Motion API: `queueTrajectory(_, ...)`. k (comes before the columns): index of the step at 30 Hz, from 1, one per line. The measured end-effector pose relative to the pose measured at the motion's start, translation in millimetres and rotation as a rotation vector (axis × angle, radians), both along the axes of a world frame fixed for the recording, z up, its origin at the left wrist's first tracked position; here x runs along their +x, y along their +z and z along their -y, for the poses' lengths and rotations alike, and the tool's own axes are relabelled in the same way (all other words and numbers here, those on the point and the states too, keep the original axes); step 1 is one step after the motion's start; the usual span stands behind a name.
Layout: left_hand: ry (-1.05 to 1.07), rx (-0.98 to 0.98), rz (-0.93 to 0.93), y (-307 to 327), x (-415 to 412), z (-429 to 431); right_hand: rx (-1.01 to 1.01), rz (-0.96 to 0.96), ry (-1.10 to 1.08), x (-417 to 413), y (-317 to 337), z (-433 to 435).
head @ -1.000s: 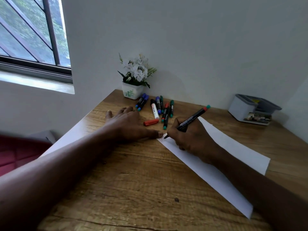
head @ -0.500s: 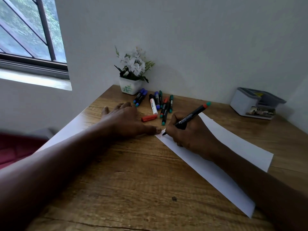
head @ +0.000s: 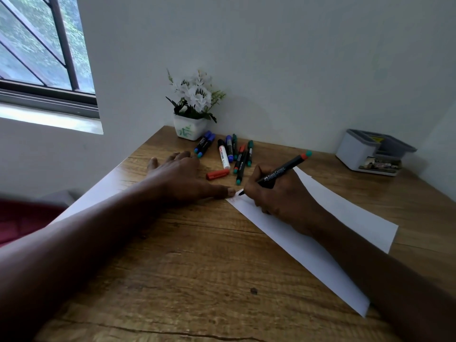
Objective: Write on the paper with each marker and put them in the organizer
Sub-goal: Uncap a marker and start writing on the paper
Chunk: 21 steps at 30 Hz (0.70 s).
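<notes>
A white sheet of paper (head: 345, 218) lies slanted on the wooden table (head: 197, 255). My right hand (head: 278, 196) grips a black marker (head: 281, 172) with an orange and teal end, its tip touching the paper's far left corner. A faint red mark shows by the tip. My left hand (head: 177, 178) lies flat on the table, its thumb at the paper's corner. A red cap (head: 217, 174) lies loose just beyond it. Several markers (head: 229, 154) lie in a cluster behind. The grey and white organizer (head: 372, 153) stands at the back right.
A white pot of white flowers (head: 192, 112) stands against the wall behind the markers. A window is at the upper left. The table's left edge runs diagonally under my left forearm. Something dark red sits low at the left, off the table.
The marker tip has stayed at the paper's corner with small strokes. My left hand has kept its place. The view has shifted slightly.
</notes>
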State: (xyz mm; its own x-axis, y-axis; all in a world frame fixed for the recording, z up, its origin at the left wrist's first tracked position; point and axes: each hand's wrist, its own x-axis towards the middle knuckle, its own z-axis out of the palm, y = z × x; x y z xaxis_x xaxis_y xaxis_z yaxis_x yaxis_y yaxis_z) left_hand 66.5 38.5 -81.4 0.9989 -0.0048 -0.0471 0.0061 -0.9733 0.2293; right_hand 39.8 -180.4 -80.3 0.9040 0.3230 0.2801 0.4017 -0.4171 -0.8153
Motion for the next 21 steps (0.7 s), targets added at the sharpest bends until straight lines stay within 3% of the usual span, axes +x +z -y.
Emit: queueTrajectory(21,0.003,-0.013,0.006,-0.1,-1.6,0.4,-0.021,0.058,-0.049,-2.6,-0.7,-1.5)
